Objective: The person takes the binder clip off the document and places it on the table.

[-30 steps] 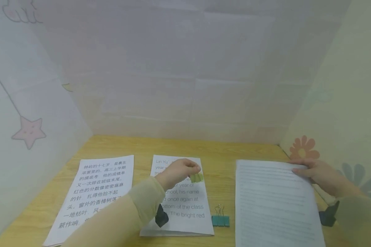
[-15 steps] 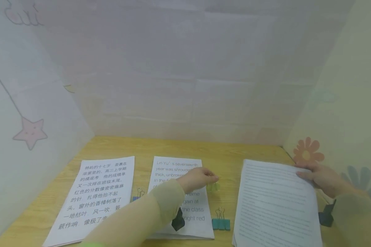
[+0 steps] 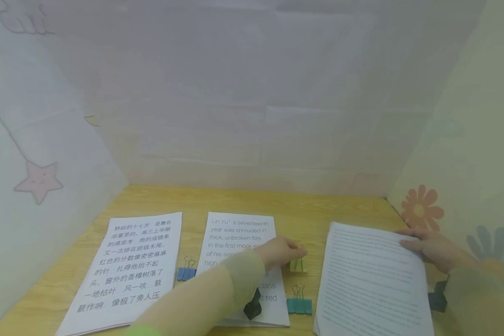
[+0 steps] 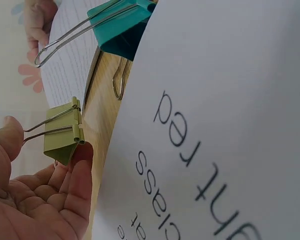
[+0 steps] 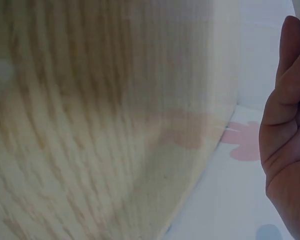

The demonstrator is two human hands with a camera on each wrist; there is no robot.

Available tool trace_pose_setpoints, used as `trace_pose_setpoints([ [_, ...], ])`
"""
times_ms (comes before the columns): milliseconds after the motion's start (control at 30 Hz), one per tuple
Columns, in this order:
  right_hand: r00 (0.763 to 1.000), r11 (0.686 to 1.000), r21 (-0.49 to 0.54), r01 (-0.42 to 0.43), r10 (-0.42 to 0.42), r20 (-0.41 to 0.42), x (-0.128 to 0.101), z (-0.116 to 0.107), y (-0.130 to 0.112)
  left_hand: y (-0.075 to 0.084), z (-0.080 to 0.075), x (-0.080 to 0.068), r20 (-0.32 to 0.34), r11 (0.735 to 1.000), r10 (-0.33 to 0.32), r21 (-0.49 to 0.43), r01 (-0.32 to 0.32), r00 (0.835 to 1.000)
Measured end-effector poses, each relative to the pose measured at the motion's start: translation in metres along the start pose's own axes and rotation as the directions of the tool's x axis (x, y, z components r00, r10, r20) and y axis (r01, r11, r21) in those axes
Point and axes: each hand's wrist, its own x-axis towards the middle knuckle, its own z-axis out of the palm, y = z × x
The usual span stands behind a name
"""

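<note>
A yellow-green binder clip [image 3: 297, 265] is pinched by my left hand [image 3: 279, 252], between the middle and right paper stacks in the head view. The left wrist view shows the thumb at the wire handles of this clip [image 4: 62, 132], with the other fingers curled beneath. My right hand [image 3: 430, 249] grips the upper right edge of the right paper stack [image 3: 374, 284], thumb on top and fingers behind. That stack is covered in small print and sits slightly turned. In the right wrist view, the right hand [image 5: 290, 135] shows at the edge, with a sliver of paper.
A teal binder clip [image 3: 299, 306] stands between the middle and right stacks. Partly under my left arm lies the large-print English stack [image 3: 239, 228]. A blue binder clip [image 3: 186, 273] stands beside the Chinese-print stack [image 3: 130, 261]. Patterned walls enclose the wooden table [image 3: 252, 198].
My left hand has carried the yellow-green clip rightward, off the middle stack toward the right one. The right stack has turned and settled lower under my right hand. The blue clip has come into sight.
</note>
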Motion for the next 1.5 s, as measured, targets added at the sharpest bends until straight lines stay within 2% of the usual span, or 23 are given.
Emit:
trace_pose_setpoints([
  [133, 0.999, 0.998, -0.058, -0.037, 0.036, -0.009, -0.005, 0.006, 0.001, -0.002, 0.003, -0.001, -0.009, 1.000, -0.006, 0.019, 0.006, 1.000],
  [333, 0.998, 0.998, -0.009, -0.061, 0.061, -0.006, -0.010, 0.012, 0.003, -0.002, 0.007, -0.002, -0.012, 0.999, -0.010, 0.051, 0.011, 1.000],
  [667, 0.999, 0.999, -0.023, -0.045, 0.045, 0.010, -0.008, 0.017, 0.002, 0.003, 0.008, -0.007, -0.039, 0.992, -0.038, 0.117, 0.042, 0.999],
  [933, 0.997, 0.994, -0.067, -0.083, 0.083, -0.008, -0.005, 0.022, 0.004, 0.004, 0.004, -0.012, -0.052, 0.994, -0.042, 0.096, 0.047, 0.998],
  [1133, 0.993, 0.987, -0.114, -0.116, 0.115, -0.016, -0.003, 0.022, 0.007, 0.001, -0.003, -0.010, -0.083, 0.999, 0.004, 0.052, 0.000, 0.997],
  [1333, 0.987, 0.979, -0.130, -0.158, 0.157, -0.018, -0.004, 0.021, 0.011, 0.001, -0.020, -0.019, -0.097, 0.995, 0.063, -0.069, -0.070, 0.993],
  [1500, 0.985, 0.965, -0.197, -0.172, 0.170, -0.026, -0.003, 0.016, 0.015, -0.002, -0.034, -0.025, -0.108, 0.993, 0.065, -0.087, -0.074, 0.992],
])
